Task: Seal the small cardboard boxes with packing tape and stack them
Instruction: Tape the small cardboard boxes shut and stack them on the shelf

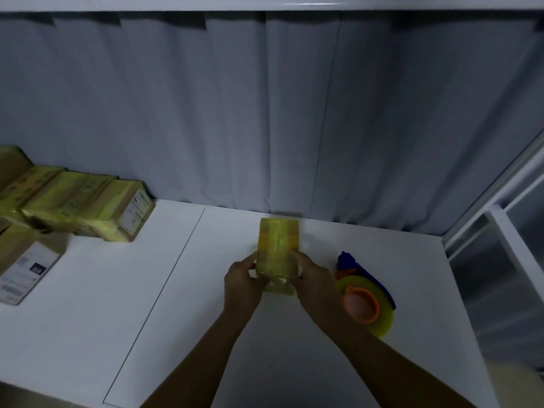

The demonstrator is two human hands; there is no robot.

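As the left hand [243,282] and right hand [313,279] pinch the near end of the box [278,254], centre frame on the tabletop [206,319], it looks like smoothing time: press the yellow tape [279,231] flat at the corners, then off to the stack [79,201] at middle left.

One view only: a wide-angle camera worn on the head, tilted forward and down onto the white table [117,290]. The left hand [243,279] and right hand [315,279] sit near centre, arms entering at 6 o'clock, close below the lens — the grey curtain [265,113] fills 12 o'clock.
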